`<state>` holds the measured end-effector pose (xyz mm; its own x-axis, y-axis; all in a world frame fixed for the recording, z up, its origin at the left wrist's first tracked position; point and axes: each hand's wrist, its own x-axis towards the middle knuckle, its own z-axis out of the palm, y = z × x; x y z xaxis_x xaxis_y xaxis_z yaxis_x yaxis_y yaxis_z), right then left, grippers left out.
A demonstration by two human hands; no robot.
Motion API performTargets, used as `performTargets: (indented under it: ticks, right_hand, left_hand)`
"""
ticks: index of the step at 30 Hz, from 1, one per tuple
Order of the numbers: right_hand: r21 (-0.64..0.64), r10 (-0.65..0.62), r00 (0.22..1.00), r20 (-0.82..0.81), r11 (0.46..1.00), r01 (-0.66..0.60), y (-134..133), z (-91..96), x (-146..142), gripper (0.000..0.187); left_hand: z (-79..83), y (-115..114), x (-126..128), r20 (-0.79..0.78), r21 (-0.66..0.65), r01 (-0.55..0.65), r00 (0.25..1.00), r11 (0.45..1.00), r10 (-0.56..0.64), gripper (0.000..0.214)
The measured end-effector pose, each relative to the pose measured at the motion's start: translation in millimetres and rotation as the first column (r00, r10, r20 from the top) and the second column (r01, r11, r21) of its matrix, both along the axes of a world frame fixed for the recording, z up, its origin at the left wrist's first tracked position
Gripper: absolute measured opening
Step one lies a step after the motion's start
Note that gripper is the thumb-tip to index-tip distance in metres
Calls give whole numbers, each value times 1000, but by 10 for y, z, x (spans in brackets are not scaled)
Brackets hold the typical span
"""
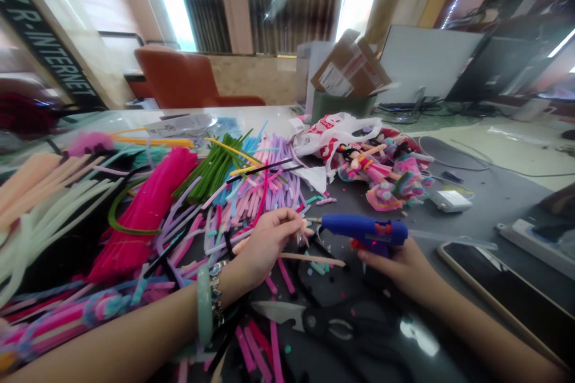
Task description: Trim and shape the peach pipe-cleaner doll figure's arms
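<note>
My right hand (390, 260) is wrapped round the handle of a blue hot glue gun (363, 230), which points left with a clear glue stick (453, 239) sticking out of its back. The nozzle touches or nearly touches a small pale peach piece (306, 228), seemingly of pipe cleaner, pinched in the fingertips of my left hand (269, 239). Its far side is hidden by my fingers. A peach pipe cleaner (314, 259) extends rightward below that hand. Black-handled scissors (314, 317) lie on the dark mat beneath both hands.
Bundles of pink pipe cleaners (148, 209), green pipe cleaners (215, 167) and other colours cover the left side. Finished-looking pipe cleaner dolls (381, 170) lie by a white plastic bag (332, 137). A phone (512, 299) lies at right, near a power strip (539, 251). A cardboard box (353, 66) stands behind.
</note>
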<state>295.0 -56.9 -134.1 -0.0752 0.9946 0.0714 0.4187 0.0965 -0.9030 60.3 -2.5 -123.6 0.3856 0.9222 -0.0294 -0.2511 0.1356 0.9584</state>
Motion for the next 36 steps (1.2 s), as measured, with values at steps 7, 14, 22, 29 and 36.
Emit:
performTargets:
  ticks: [7,14,22,29,36]
  right_hand:
    - [99,-56,997,52,994,50,-6,23,-3,25]
    - [230,-271,891,364,953,196,37,31,14,28]
    - [321,-377,718,584,921,223,92,27,67,37]
    - [271,-323,657,681,945,184,110,-5,147,43]
    - [343,-372,326,869,928,145,-188,147,154,66]
  left_hand:
    - [7,0,10,-15,5,-10,1000,1000,11,13]
    - [0,2,-4,-8,20,-65,998,998,65,13]
    - [-4,-2,-9,5,24,-69,998,997,69,13]
    - [16,-5,1,10,10,-69,998,998,69,14]
    - [16,-18,-16,-1,27,-53,999,998,53,12]
